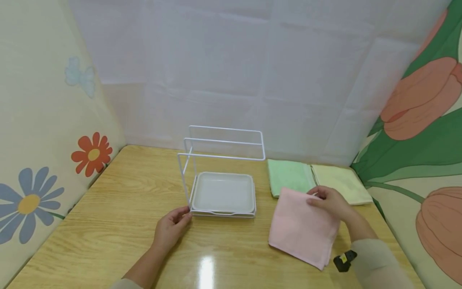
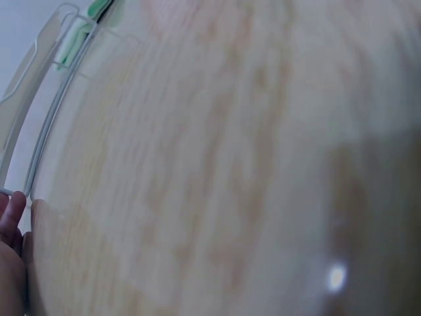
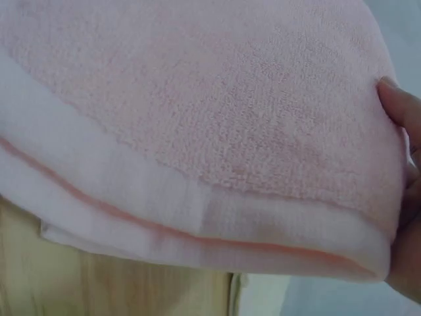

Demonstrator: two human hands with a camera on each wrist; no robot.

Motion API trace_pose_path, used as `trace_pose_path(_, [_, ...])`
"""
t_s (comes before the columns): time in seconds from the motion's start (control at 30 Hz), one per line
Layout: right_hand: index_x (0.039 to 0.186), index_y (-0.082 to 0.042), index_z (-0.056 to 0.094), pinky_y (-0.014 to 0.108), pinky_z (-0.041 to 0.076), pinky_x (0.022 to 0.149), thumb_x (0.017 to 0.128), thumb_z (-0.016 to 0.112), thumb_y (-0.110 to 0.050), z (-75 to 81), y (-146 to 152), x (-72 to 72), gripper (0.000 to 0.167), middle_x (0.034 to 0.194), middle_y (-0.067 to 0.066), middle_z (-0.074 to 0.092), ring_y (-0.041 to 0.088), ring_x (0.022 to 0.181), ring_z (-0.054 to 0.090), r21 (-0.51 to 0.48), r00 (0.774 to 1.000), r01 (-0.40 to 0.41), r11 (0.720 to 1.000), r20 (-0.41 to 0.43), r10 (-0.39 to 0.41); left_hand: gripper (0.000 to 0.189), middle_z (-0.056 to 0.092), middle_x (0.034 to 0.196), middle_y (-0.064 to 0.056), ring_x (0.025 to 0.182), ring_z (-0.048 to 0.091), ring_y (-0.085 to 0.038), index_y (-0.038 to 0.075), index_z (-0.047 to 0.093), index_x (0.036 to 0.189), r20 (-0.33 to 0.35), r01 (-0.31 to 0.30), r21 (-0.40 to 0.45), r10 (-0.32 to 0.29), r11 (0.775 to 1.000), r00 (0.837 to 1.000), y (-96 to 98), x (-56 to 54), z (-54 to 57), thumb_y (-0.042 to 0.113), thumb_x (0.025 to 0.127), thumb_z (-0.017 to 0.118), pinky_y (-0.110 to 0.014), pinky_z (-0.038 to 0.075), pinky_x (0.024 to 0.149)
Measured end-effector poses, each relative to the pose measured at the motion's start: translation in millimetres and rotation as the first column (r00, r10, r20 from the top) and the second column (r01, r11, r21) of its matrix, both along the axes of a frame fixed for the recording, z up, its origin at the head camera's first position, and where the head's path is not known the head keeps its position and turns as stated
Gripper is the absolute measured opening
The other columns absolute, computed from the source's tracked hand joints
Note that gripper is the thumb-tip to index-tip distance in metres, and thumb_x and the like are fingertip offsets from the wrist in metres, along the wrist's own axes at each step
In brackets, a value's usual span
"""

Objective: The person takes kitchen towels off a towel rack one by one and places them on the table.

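Observation:
A white wire rack (image 1: 221, 157) with a pale shallow tray (image 1: 223, 192) in its base stands on the table. At its front left corner my left hand (image 1: 172, 226) holds the wire between thumb and fingers. In the left wrist view only a few fingertips (image 2: 12, 217) show at the rack's corner. My right hand (image 1: 333, 204) pinches the upper edge of a folded pink towel (image 1: 303, 230), which hangs tilted to the right of the rack. In the right wrist view the thumb (image 3: 402, 108) lies on the towel's near face, while the other fingers are partly hidden.
A folded green towel (image 1: 290, 176) and a folded yellow towel (image 1: 341, 184) lie side by side at the table's back right. A white cloth (image 1: 216, 72) hangs behind the wooden table (image 1: 137, 184). Flower-patterned walls (image 1: 32, 120) flank both sides.

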State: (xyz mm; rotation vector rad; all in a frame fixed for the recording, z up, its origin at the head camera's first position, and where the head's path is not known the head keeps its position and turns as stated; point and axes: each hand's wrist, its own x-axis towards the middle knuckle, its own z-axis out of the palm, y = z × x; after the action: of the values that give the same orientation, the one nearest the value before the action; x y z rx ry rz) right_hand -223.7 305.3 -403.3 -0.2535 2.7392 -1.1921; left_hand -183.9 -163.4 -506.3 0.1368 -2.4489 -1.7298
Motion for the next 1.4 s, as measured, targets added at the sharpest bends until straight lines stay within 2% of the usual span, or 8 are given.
trace_pose_path(0.27, [0.113,0.003,0.063,0.027,0.049,0.064,0.09,0.071,-0.019,-22.6,4,-10.6,0.033,0.081,0.002,0.069,0.01,0.071,0.06,-0.02,0.999,0.012,1.0,0.053,-0.011,0.03,0.073,0.105,-0.022,0.075,0.061,0.01,-0.006,0.067,0.115,-0.003,0.003,0.003,-0.003,1.0,1.0,-0.1,0.8,0.8,0.011,0.091,0.069,-0.012,0.052,0.066])
trace_pose_path(0.5, [0.112,0.003,0.064,0.029,0.05,0.066,0.088,0.073,-0.018,-36.4,-1,-13.7,0.033,0.086,0.009,0.072,0.013,0.074,0.062,-0.032,0.996,0.001,0.999,0.09,0.002,0.029,0.074,0.101,-0.02,0.073,0.06,0.009,-0.005,0.068,0.114,-0.003,-0.007,-0.01,0.007,1.0,1.0,-0.2,0.3,1.0,0.012,0.091,0.07,-0.013,0.051,0.065])
trace_pose_path(0.67, [0.111,0.001,0.066,0.03,0.05,0.07,0.089,0.072,-0.02,-40.8,-7,-15.2,0.031,0.095,0.014,0.072,0.013,0.078,0.062,0.011,0.996,-0.003,1.0,0.088,0.002,0.029,0.074,0.102,-0.019,0.073,0.059,0.009,-0.004,0.068,0.114,-0.003,-0.012,-0.024,0.012,1.0,1.0,-0.2,0.4,1.6,0.013,0.09,0.07,-0.013,0.05,0.066])
trace_pose_path(0.97, [0.112,-0.006,0.067,0.029,0.045,0.072,0.09,0.072,-0.024,-54.7,-9,-19.3,0.029,0.098,0.012,0.07,0.016,0.084,0.057,0.116,0.995,0.055,0.992,0.079,-0.065,0.029,0.072,0.107,-0.021,0.075,0.059,0.011,-0.004,0.069,0.114,-0.001,-0.01,-0.021,0.01,1.0,1.0,-0.1,0.4,0.7,0.013,0.091,0.07,-0.011,0.05,0.067])
trace_pose_path(1.17, [0.113,-0.004,0.067,0.035,0.046,0.083,0.091,0.07,-0.022,-64.4,-9,-22.8,0.028,0.108,0.012,0.07,0.021,0.097,0.059,0.09,0.992,0.071,0.993,0.098,-0.08,0.029,0.072,0.108,-0.022,0.076,0.06,0.011,-0.005,0.068,0.114,-0.009,-0.007,-0.016,0.007,1.0,1.0,-0.2,0.6,-0.6,0.013,0.091,0.069,-0.011,0.05,0.067])
trace_pose_path(1.3, [0.115,-0.004,0.067,0.044,0.047,0.093,0.091,0.07,-0.023,-67.0,-9,-21.9,0.031,0.113,0.013,0.069,0.026,0.107,0.06,0.081,0.989,0.095,0.992,0.104,-0.103,0.029,0.073,0.106,-0.021,0.075,0.06,0.01,-0.005,0.068,0.114,-0.01,-0.012,-0.017,0.012,1.0,1.0,0.1,0.9,-0.4,0.013,0.091,0.07,-0.012,0.05,0.066])
trace_pose_path(1.4, [0.117,-0.004,0.067,0.045,0.048,0.094,0.09,0.071,-0.026,-66.0,-9,-18.9,0.034,0.115,0.014,0.069,0.028,0.109,0.061,0.073,0.99,0.107,0.992,0.081,-0.113,0.029,0.073,0.105,-0.021,0.074,0.06,0.01,-0.004,0.068,0.114,-0.007,-0.013,-0.014,0.012,1.0,1.0,0.5,0.8,0.6,0.013,0.091,0.07,-0.012,0.05,0.066])
